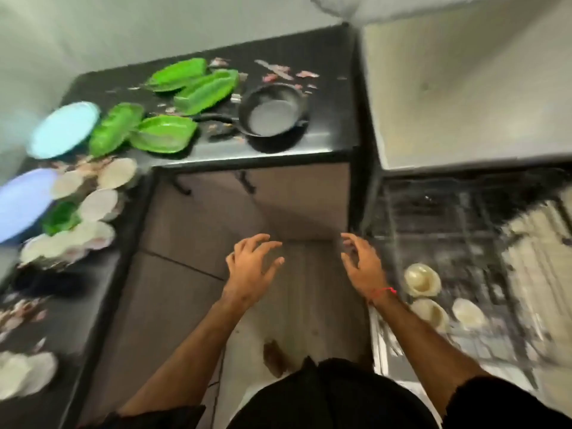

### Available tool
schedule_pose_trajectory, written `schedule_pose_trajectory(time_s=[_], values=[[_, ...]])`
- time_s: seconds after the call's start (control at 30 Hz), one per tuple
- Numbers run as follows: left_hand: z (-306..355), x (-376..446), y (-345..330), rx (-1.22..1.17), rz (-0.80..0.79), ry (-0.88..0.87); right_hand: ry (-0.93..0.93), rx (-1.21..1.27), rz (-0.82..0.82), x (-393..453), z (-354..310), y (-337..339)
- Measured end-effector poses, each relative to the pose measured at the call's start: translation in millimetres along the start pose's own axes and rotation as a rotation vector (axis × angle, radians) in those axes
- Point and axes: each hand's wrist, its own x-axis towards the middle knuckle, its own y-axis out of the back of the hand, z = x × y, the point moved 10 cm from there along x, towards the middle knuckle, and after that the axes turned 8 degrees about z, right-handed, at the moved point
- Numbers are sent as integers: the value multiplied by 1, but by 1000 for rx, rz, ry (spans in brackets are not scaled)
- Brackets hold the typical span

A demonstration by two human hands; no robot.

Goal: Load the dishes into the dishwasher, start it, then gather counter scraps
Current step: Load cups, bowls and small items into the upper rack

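Dishes [102, 201] wait up-left of the empty, spread left hand [252, 267] and right hand [360, 264], mid-loading; next, grasp one for the rack [448, 230] at right.

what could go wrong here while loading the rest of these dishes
The small white bowls sit crowded near the counter edge, so a reaching left hand might knock one off. The frying pan may be hard to fit in the rack, which already holds bowls.

Both hands, left [250, 267] and right [362, 267], empty with fingers spread, black pan [274, 114] and green plates [164, 134] on counter [325, 147], pale bowls [422, 280] in dishwasher rack [464, 243]
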Motion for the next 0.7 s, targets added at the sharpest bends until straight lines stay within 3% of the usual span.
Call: schedule_pose_trajectory(time_s=[0.2,0.4,0.53,0.7], values=[[-174,-64,108,-82,283,405,195,131,-422,-18,-171,-147],[-354,-159,218,83,531,806,263,224,-677,-58,-289,-260],[-429,-201,265,153,532,1004,292,215,-771,-79,-320,-305],[-453,-238,269,109,310,1152,270,165,-794,-93,-328,-330]])
